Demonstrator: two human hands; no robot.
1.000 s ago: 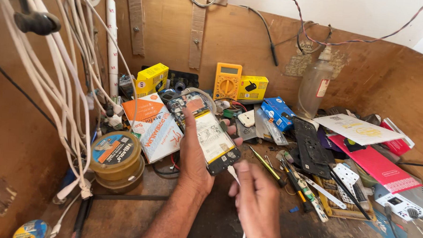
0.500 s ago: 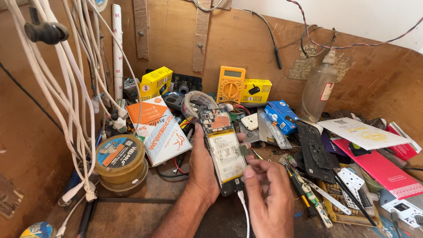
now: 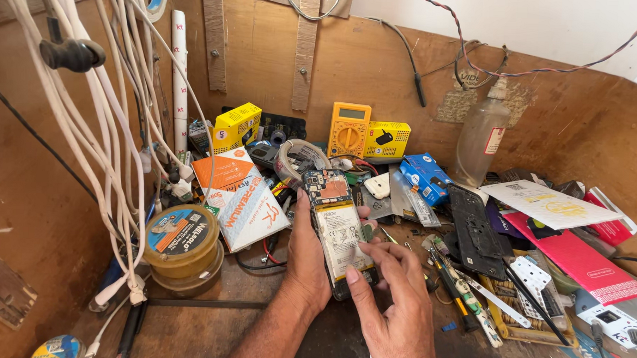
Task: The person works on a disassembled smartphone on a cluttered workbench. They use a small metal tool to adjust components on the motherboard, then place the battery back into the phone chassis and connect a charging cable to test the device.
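Head view, only one: left hand (image 3: 308, 260) wrapped around the edges of an opened smartphone with its back cover off, white battery and circuit board exposed (image 3: 339, 225); phone held face-down, tilted up off the bench, top end pointing away from the person; right hand (image 3: 392, 301) comes in from below and to the right of it, thumb pressed on the lower part of the battery, fingers curled at the phone's right edge near the bottom; pinching there, but can't tell if anything small sits between the fingertips.

Progress, as a judgement: back cover is off, battery sits in its bay, board uncovered at the top; work reads as mid-way, at the battery or lower connector; nothing reassembled.

Around the hands: left of the left hand, an orange-and-white flat carton (image 3: 244, 197), beyond it a round yellow-brown tin with a printed lid (image 3: 182, 241); beyond the phone, a yellow multimeter with a dial (image 3: 348, 128) and a roll of clear tape (image 3: 298, 157); right of the right hand, a black phone frame panel (image 3: 475, 227), screwdrivers and tweezers (image 3: 463, 290), a pink flat box (image 3: 577, 255); bundle of white cables (image 3: 87, 121) hangs far left; clear plastic bottle (image 3: 481, 139) at the back.
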